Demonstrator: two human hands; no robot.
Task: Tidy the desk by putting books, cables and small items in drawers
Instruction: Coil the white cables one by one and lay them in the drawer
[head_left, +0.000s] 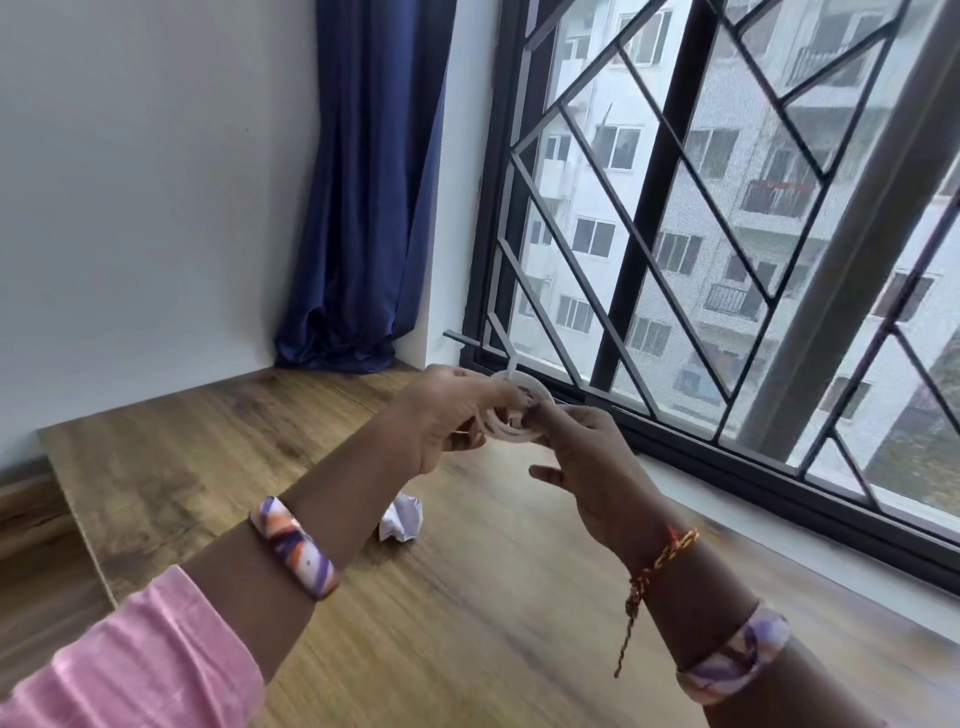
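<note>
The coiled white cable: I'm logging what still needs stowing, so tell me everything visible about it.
The coiled white cable is thin and wound into a small round loop of several turns, one short end sticking up. It is held in the air above the wooden desk, near the window; the left hand and right hand both pinch it. Blurred; no plug discernible.

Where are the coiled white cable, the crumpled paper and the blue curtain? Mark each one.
coiled white cable (524, 415), head view, on the loops showing between the two hands.
crumpled paper (402, 521), head view, middle of the white wad on the desk.
blue curtain (363, 197), head view, on the hanging folds.
</note>
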